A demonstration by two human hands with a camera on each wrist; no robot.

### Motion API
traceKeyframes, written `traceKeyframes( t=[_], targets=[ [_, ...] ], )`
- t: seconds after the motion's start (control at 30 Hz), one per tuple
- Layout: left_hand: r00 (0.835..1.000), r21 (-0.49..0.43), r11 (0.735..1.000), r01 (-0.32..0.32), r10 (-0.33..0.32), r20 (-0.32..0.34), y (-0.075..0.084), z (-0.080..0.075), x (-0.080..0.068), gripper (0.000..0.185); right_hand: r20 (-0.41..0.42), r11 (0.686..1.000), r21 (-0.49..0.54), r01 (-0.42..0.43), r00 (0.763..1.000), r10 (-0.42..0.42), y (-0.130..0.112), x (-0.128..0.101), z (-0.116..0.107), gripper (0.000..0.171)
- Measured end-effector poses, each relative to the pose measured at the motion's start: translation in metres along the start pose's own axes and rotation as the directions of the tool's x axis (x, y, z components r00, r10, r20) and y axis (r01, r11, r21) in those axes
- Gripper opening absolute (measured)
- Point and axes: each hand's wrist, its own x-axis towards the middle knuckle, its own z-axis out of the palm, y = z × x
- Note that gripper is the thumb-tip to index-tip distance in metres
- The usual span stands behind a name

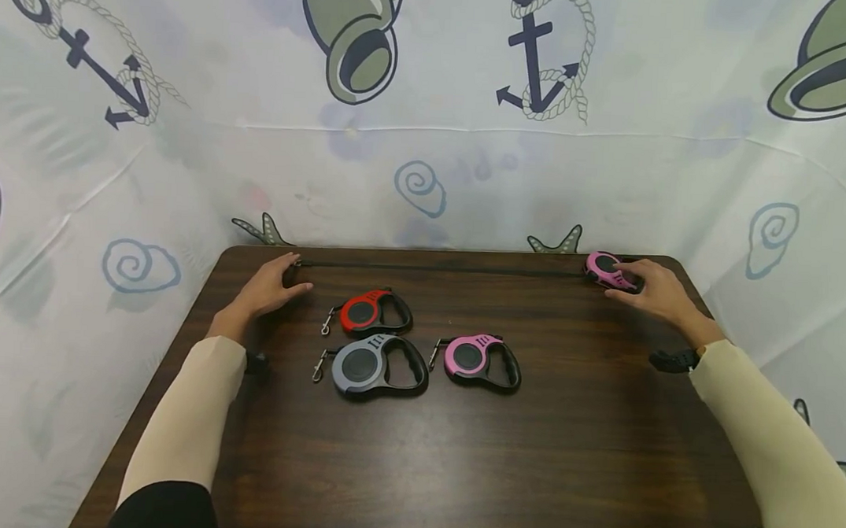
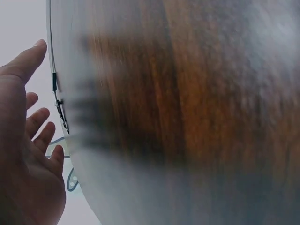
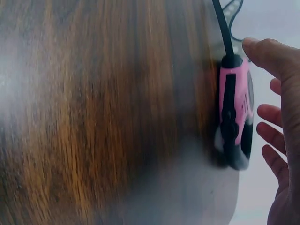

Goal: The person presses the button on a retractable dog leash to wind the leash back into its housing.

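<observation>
A pink and black retractable dog leash [image 1: 600, 261] lies at the table's back right, its black strap [image 1: 437, 268] drawn out along the back edge. The strap ends at the left in a metal clip [image 2: 61, 111]. My left hand [image 1: 269, 286] hovers by that clip, and the left wrist view shows its fingers loosely bent with nothing held. Over the leash is my right hand [image 1: 654, 291]. In the right wrist view its thumb and fingers stand spread beside the pink casing [image 3: 240, 89], seemingly without gripping it.
Nearer the middle lie a red leash [image 1: 361, 312], a grey leash [image 1: 359, 365] and a second pink leash [image 1: 468, 357], each with its clip towards the left. A patterned white cloth [image 1: 431, 83] hangs behind the brown wooden table [image 1: 414, 468].
</observation>
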Motion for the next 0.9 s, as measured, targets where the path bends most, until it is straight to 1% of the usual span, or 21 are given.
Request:
traceKeyframes(
  t=[0.07, 0.17, 0.3, 0.5, 0.6, 0.73, 0.9],
  targets=[
    [1.000, -0.008, 1.000, 0.005, -0.005, 0.007, 0.001, 0.000, 0.002, 0.085, -0.013, 1.000, -0.003, 0.003, 1.000, -0.003, 0.004, -0.001, 0.000, 0.066],
    [1.000, -0.008, 1.000, 0.007, -0.007, 0.011, 0.004, -0.001, 0.004, 0.084, -0.003, 1.000, 0.004, -0.016, 1.000, 0.016, 0.009, -0.003, 0.000, 0.068],
    [1.000, -0.011, 1.000, -0.001, 0.001, 0.009, 0.009, 0.000, 0.002, 0.081, 0.053, 0.998, 0.005, -0.056, 0.997, 0.056, 0.011, -0.004, 0.000, 0.073],
    [1.000, 0.000, 1.000, -0.005, 0.005, 0.010, 0.007, 0.006, 0.002, 0.079, 0.130, 0.996, -0.009, -0.093, 0.987, 0.093, 0.014, -0.006, 0.003, 0.079],
    [1.000, 0.000, 1.000, 0.013, -0.013, 0.010, 0.006, 0.006, 0.002, 0.080, 0.148, 0.995, -0.020, -0.099, 0.984, 0.101, 0.017, -0.006, 0.005, 0.080],
    [0.999, -0.013, 0.999, 0.039, -0.039, 0.004, 0.006, 0.005, 0.000, 0.078, 0.151, 0.996, -0.027, -0.091, 0.984, 0.094, 0.019, -0.007, 0.008, 0.080],
    [0.997, -0.008, 0.998, 0.065, -0.065, -0.030, 0.007, 0.005, -0.004, 0.075, 0.158, 0.996, -0.031, -0.082, 0.984, 0.085, 0.020, -0.008, 0.010, 0.079]
  ],
)
